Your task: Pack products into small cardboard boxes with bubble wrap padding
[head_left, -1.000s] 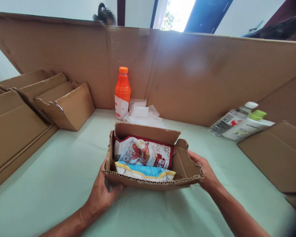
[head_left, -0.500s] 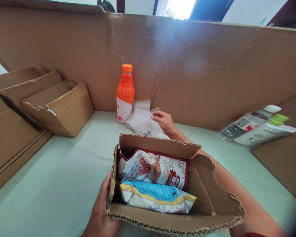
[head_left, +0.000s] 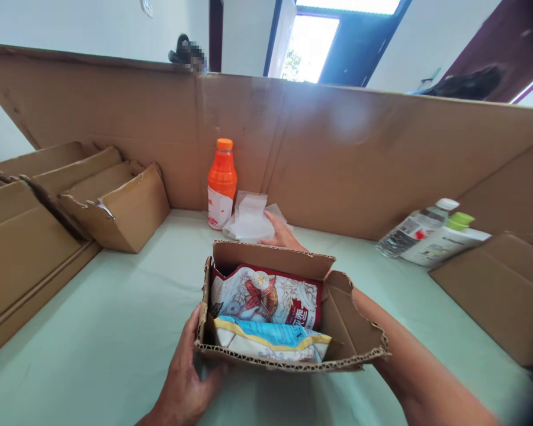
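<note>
An open cardboard box (head_left: 359, 319) with ragged edges stands in front of me. Inside it lie a white and dark-red printed pouch (head_left: 266, 296) and, nearer me, a blue, yellow and white packet (head_left: 270, 340). My left hand (head_left: 189, 370) grips the box's left end, thumb and fingers around its lower corner. Beyond the box's far wall, my right hand (head_left: 284, 232) has its visible fingers apart, with part of the hand hidden by the box. Just past those fingers are clear plastic bags (head_left: 249, 219), beside an orange bottle (head_left: 222, 183) standing upright.
Cardboard boxes (head_left: 137, 207) stand at the left. A clear water bottle (head_left: 411, 231) and a white tube with a green cap (head_left: 439, 245) lean at the right, near another cardboard piece (head_left: 497, 290). A tall cardboard wall (head_left: 359, 160) closes off the back of the pale-green surface (head_left: 128, 307).
My right hand has drawn back from the plastic bags toward the box, its pinched fingers now spread. The view has tilted up, and my left hand stays at the box's left end.
</note>
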The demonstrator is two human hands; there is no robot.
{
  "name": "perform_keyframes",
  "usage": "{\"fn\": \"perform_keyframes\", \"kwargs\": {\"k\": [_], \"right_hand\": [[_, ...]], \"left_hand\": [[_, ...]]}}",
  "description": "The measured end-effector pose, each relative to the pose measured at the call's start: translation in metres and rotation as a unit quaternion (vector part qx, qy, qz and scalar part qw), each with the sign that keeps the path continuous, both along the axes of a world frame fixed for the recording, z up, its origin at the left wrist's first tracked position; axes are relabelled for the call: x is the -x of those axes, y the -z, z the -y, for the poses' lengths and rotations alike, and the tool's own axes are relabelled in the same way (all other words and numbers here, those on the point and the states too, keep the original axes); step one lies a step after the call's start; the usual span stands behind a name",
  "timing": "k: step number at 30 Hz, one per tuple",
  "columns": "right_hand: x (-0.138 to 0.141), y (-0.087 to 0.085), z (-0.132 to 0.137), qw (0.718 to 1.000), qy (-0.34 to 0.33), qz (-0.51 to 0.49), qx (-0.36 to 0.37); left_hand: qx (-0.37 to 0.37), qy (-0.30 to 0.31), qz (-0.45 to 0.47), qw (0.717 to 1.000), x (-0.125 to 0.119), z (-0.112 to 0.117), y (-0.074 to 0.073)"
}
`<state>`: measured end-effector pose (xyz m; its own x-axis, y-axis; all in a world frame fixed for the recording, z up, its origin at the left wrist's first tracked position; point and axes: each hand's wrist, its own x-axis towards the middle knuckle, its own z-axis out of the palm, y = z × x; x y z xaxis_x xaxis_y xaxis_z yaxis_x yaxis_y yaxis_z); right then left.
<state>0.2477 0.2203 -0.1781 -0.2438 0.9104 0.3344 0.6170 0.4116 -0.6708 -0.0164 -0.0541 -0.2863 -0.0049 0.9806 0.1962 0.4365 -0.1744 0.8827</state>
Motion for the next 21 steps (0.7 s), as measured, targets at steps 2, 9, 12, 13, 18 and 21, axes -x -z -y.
{"fn": "perform_keyframes", "kwargs": {"k": [2,9,12,13,18,21], "right_hand": [[0.009,0.004,-0.009,1.000,0.009,0.012,-0.020],[-0.025,-0.015,0.018,0.992,0.080,0.003,-0.099],[-0.063,-0.020,0.080,0.988,0.098,0.004,-0.118],[-0.076,-0.017,0.104,0.987,0.107,0.007,-0.118],[-0.129,0.016,0.224,0.982,0.135,0.098,-0.094],[-0.146,0.026,0.281,0.975,0.120,0.174,-0.063]], "left_hand": [[0.004,0.005,-0.006,1.000,0.001,0.001,0.001],[-0.006,-0.021,0.017,1.000,-0.009,0.002,-0.012],[-0.007,-0.017,0.025,1.000,-0.009,-0.001,-0.018],[-0.006,-0.016,0.028,0.999,-0.008,-0.001,-0.020],[0.008,-0.012,0.026,1.000,0.000,-0.003,-0.031],[0.005,-0.016,0.001,1.000,0.005,-0.004,-0.038]]}}
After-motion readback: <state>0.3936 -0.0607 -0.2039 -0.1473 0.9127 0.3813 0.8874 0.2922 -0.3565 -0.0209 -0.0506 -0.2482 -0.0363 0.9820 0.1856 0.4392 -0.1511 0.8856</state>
